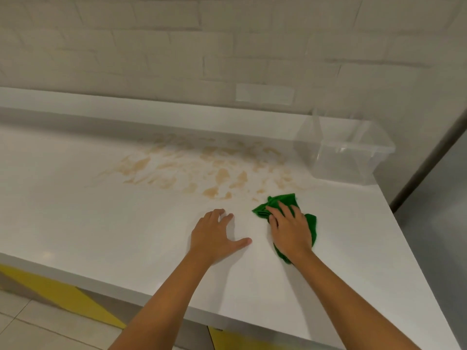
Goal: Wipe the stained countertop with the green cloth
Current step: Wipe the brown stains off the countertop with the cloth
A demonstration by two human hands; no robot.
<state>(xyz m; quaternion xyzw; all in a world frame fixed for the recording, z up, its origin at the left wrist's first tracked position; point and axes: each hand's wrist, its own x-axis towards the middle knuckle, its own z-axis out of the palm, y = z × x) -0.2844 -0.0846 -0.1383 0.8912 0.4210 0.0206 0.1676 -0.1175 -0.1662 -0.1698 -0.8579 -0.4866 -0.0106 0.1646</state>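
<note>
A white countertop (pixel 101 210) carries a wide patch of tan-brown stains (pixel 202 165) toward the back, in smeared blotches. A crumpled green cloth (pixel 284 201) lies on the counter just in front of the patch's right end. My right hand (pixel 290 229) presses flat on the cloth with its fingers stretched forward, covering the cloth's middle. To the left of the cloth, my left hand (pixel 217 236) rests palm down on the bare counter, fingers spread and thumb out to the right. Nothing is under it.
A clear plastic box (pixel 353 152) stands at the back right corner, close to the stains. A raised ledge (pixel 126 109) and a white brick wall run along the back. The counter's front edge (pixel 75 276) runs above yellow cabinet fronts; its right edge drops off near a grey panel.
</note>
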